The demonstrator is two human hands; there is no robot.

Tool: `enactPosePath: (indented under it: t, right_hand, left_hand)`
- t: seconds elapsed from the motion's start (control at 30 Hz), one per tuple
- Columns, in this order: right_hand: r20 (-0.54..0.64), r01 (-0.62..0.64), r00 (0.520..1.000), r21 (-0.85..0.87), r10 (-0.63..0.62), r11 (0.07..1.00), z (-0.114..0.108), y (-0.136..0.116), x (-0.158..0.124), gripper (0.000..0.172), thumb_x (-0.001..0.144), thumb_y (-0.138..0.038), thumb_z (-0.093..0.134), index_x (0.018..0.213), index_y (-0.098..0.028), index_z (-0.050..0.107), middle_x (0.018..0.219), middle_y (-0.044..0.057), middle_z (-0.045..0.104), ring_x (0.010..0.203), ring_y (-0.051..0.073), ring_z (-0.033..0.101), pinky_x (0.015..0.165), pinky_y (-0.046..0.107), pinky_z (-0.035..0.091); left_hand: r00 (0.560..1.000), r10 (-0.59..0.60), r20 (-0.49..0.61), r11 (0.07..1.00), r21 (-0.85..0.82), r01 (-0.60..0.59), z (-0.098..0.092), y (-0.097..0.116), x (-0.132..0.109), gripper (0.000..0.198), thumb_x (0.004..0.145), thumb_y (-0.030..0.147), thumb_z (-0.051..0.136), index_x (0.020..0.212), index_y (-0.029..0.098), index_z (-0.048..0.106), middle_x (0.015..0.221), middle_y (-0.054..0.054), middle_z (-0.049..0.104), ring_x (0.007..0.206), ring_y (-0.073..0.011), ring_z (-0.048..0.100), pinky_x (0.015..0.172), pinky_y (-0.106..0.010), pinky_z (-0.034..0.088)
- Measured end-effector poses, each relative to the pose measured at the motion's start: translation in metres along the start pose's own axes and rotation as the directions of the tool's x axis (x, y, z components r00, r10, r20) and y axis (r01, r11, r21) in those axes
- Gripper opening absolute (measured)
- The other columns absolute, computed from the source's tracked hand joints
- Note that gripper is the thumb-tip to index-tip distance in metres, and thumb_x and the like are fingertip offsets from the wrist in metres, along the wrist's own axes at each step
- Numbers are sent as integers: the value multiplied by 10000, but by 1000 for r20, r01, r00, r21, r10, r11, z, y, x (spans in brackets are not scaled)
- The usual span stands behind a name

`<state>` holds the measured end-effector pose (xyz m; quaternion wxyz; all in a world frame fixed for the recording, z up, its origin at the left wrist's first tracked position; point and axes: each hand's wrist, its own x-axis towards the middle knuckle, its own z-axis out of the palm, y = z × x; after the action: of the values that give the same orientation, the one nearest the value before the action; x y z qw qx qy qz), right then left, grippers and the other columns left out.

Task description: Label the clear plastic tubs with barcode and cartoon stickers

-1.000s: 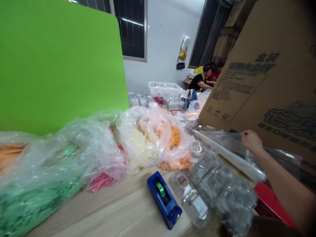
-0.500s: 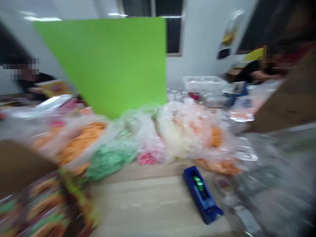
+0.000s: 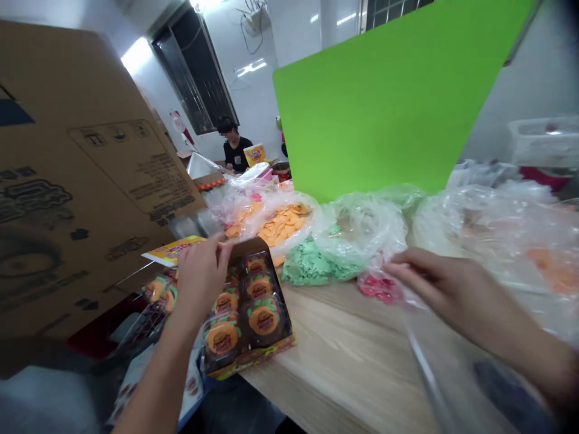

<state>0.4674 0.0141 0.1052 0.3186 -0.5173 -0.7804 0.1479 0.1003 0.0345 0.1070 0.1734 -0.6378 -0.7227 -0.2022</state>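
"Wooden bench (image 3: 344,355) beside us: what have we got?"
"Our left hand (image 3: 201,277) clasps a light, stiff candy box (image 3: 265,319) at the bench's edge; our right hand (image 3: 436,283) pinches a soft, slippery plastic bag (image 3: 452,355)."

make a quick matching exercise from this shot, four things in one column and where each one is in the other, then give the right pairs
Things:
1. left hand
2. right hand
3. green board
4. cardboard carton

Places:
A. left of the candy box
B. at a clear bag
C. on the flap of the candy box
D. behind the bagged green pieces

Right pairs: 1-C, 2-B, 3-D, 4-A
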Motion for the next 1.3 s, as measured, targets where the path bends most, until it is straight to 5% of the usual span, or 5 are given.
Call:
enactPosePath:
  t: [0.4, 0.7, 0.93, 1.13, 1.3]
  right_hand:
    - [480, 77, 867, 134, -132, 988, 222, -76, 168, 323, 886, -343, 524, 1154, -162, 526, 1158, 79, 552, 982, 198, 571, 831, 408, 483]
    - [627, 85, 776, -1, -65, 996, 178, -59, 130, 363, 860, -418, 539, 1102, -147, 547, 1002, 64, 612, 859, 176, 601, 763, 378, 491]
    - [610, -70, 788, -43, 82, 997, 116, -50, 14, 986, 657, -422, 691, 1441, -124, 173, 1059, 148, 662, 900, 309, 633, 720, 365, 487]
    - [559, -456, 772, 156, 302, 876, 116, -43, -72, 978, 700, -351, 631, 1461, -162, 47, 1207, 138, 592, 1002, 311, 612, 830, 412, 491]
    - [543, -293, 838, 356, 59, 887, 156, -46, -107, 1020, 666, -323, 681, 1455, -261, 36, 1035, 53, 688, 797, 239, 683, 619, 295, 552]
  left_hand:
    - [844, -502, 190, 834, -153, 530, 54, -63, -90, 569, 794, 438, 468, 1233, 76, 458, 1306, -233, 425, 1223, -365, 404, 948, -518, 374]
    - [833, -306, 461, 810, -334, 482, 52, -83, -85, 547, 868, 373, 314, 1306, 50, 362, 1344, -194, 458, 1252, -249, 432, 1018, -374, 354]
    - [832, 143, 535, 850, -498, 174, 59, -14, -48, 357, 924, 361, 341, 1085, 160, 588, 1131, -96, 633, 1054, -213, 570, 928, -387, 412]
    - [583, 591, 558, 751, -645, -144, 82, 88, -10, 260, 902, 352, 482, 920, 134, 624, 1000, -65, 643, 988, -210, 582, 914, -456, 406]
    - [349, 819, 455, 557, -778, -290, 93, 148, -20, 239, 901, 334, 487, 951, 139, 617, 1013, -60, 636, 994, -210, 574, 935, -464, 378]
